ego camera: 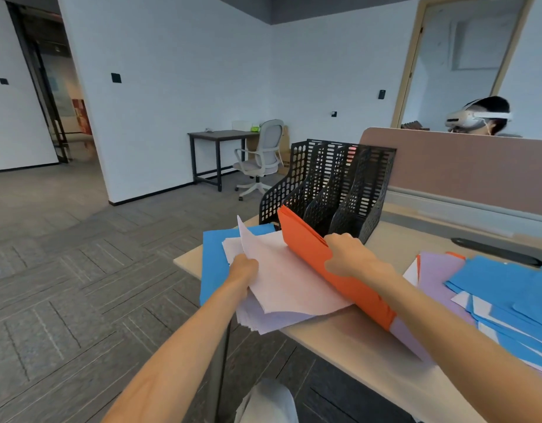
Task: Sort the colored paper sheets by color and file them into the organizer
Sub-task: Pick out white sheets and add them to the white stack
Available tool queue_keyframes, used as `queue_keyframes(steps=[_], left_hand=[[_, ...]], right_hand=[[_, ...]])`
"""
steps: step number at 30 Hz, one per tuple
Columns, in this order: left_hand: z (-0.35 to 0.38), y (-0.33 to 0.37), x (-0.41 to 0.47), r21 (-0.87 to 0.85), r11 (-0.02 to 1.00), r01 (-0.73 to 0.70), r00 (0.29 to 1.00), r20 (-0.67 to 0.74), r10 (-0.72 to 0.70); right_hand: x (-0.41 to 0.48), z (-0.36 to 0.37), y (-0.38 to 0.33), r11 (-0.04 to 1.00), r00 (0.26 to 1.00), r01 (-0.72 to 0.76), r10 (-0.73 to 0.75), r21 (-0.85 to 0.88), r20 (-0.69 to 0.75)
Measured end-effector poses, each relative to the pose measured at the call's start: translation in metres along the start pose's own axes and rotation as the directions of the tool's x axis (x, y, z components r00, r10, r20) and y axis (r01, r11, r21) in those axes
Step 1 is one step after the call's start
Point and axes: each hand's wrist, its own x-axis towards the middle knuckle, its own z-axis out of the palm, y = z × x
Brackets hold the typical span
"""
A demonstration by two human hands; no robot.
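The step in hand is filing the orange batch. The right hand (349, 254) is closed round a stack of orange sheets (306, 239), thumb on the near face and fingers wrapped over the top edge, holding it on edge and tilted. The stack's far corner sits just at the mouth of the black mesh organizer (370, 184), near its leftmost slot, and its near end trails back over the bench (324, 340). The left hand (244, 267) pinches the near-left edge of a pale pink sheet (282, 276), lifting it off a pile of like sheets that lies on a blue sheet (211, 261) at the bench's corner.

A reddish patch shows through the mesh of one middle slot; it may be paper already filed, though the view is too poor to be sure.

Next, the orange stack needs to be squared up, stood upright and slid into one slot without its corners catching on the dividers. The left hand would do well to let the pink sheet down or steady the organizer. Lilac sheets (437, 270) and loose blue sheets (507, 288) lie unsorted on the right, so much of the job remains
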Motion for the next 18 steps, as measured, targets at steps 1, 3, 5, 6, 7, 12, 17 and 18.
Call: queue_keyframes(steps=[1,3,5,6,7,12,17,18], left_hand=[[0.005,0.001,0.005,0.022,1.0,0.003,1.0,-0.007,-0.002],[0.012,0.001,0.011,0.065,0.998,0.011,0.999,-0.037,-0.009],[0.016,-0.001,0.017,0.087,0.996,0.024,0.998,-0.057,-0.019],[0.017,-0.003,0.018,0.087,0.996,0.031,0.998,-0.066,-0.025],[0.018,-0.005,0.02,0.084,0.996,0.04,0.997,-0.073,-0.034],[0.016,-0.007,0.022,0.042,0.998,0.035,0.993,-0.111,-0.03],[0.012,-0.005,0.019,0.091,0.995,0.034,0.997,-0.072,-0.027],[0.013,-0.003,0.02,0.094,0.995,0.039,0.997,-0.068,-0.033]], right_hand=[[0.001,0.002,0.0,1.0,1.0,0.009,-0.009,0.01,0.004],[-0.001,0.007,-0.002,0.999,1.0,0.029,-0.029,0.016,0.005],[-0.003,0.012,-0.006,0.999,0.998,0.054,-0.053,-0.009,0.013],[-0.004,0.016,-0.007,0.997,0.997,0.071,-0.07,-0.024,0.023],[-0.004,0.02,-0.008,0.995,0.996,0.09,-0.089,-0.043,0.032],[-0.006,0.032,-0.012,0.98,0.987,0.161,-0.16,-0.117,0.021],[-0.005,0.038,-0.011,0.985,0.986,0.164,-0.162,-0.049,0.047],[-0.004,0.036,-0.011,0.986,0.986,0.161,-0.159,-0.041,0.05]])
